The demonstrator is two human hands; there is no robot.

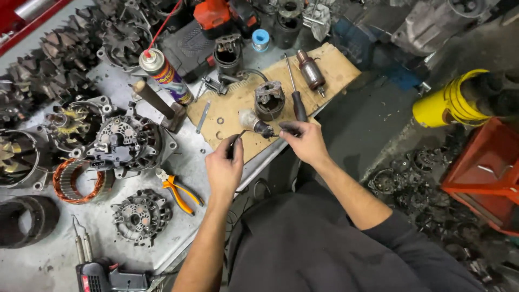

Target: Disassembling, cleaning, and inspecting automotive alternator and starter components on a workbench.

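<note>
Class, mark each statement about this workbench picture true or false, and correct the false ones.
1. Orange-handled pliers lie on the bench. True.
2. The spray can has a blue straw. False: the straw is red.
3. Both hands work over the wooden board. True.
4. The copper coil lies on the board. False: it lies on the metal bench, left of the board.
5. The right hand is empty. False: its grip is on a dark tool handle.

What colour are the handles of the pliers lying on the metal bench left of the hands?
Orange, seen in the head view: the pliers lie on the bench.
</note>
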